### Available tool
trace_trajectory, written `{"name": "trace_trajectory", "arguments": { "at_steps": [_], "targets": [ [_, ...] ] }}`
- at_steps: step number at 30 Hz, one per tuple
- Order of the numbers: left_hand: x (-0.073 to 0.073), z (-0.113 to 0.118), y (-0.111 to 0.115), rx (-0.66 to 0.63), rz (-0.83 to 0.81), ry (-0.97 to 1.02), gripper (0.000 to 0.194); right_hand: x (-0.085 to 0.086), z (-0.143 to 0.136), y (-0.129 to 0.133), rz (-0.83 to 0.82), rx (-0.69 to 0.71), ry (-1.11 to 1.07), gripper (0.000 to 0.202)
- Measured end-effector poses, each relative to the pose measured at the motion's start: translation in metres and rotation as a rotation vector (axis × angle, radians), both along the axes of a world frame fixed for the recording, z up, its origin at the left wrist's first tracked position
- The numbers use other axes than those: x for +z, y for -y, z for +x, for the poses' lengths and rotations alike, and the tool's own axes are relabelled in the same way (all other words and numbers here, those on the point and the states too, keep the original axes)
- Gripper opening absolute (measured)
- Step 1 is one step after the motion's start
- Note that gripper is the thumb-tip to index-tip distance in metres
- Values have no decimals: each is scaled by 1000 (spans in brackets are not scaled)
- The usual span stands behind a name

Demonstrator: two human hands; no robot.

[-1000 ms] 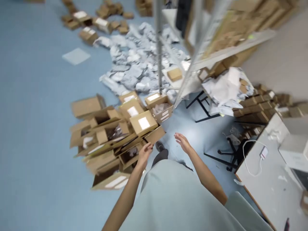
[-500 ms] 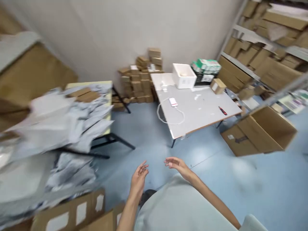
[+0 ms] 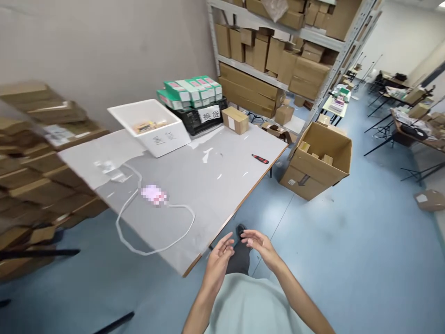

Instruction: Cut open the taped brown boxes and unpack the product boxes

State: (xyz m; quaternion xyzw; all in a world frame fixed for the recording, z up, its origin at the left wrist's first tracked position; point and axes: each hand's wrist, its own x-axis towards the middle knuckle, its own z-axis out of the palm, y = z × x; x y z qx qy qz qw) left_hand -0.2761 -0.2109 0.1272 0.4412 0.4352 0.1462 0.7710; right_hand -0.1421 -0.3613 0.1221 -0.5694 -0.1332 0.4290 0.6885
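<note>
Both of my hands hang in front of my body, above the floor by the near edge of a grey table (image 3: pixel 215 185). My left hand (image 3: pixel 219 257) has its fingers spread and slightly curled, with nothing in it. Facing it across a small gap, my right hand (image 3: pixel 260 246) is likewise empty, its fingers apart. Neither touches the table. On the tabletop lie a red and black utility knife (image 3: pixel 260 159), a white cord (image 3: pixel 120 227) with a blurred-out badge-like item (image 3: pixel 154 194), and a small cardboard box (image 3: pixel 235 120).
A white foam box (image 3: pixel 167 141) and a black crate (image 3: pixel 194 121) with green-white cartons (image 3: pixel 194 90) stand on the table. An open carton (image 3: pixel 306 174) sits on the floor at right. Shelving (image 3: pixel 313 38) holds cardboard boxes behind; stacked boxes (image 3: pixel 45 181) are at left.
My view has swung right and come closer to the table. The paper-covered table at left has gone out of view. My hands stay empty and have drawn closer together.
</note>
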Motion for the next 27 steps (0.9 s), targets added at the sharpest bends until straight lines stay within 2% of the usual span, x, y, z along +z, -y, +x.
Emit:
{"name": "trace_trajectory", "arguments": {
  "at_steps": [3,7,10,13,16,20,23,27],
  "targets": [
    [-4,64,-41,-79,9,7,69,9,61,-20,-41,-64,29,68],
    [-10,159,-98,-113,20,34,72,35,145,-39,-97,-170,68,68],
    [-8,230,-133,-191,39,56,72,50,196,-42,-122,-277,111,66],
    [1,296,-154,-289,44,76,72,55,233,-36,-150,-438,110,64],
    [10,354,-158,-384,32,94,70,52,264,-23,-179,-578,67,63],
    [19,425,-144,-455,10,84,71,43,322,-2,-185,-721,23,63],
    [22,479,-125,-499,39,74,72,39,384,12,-170,-771,5,63],
    [23,553,-93,-491,19,15,73,42,477,26,-136,-702,33,59]
  ]
}}
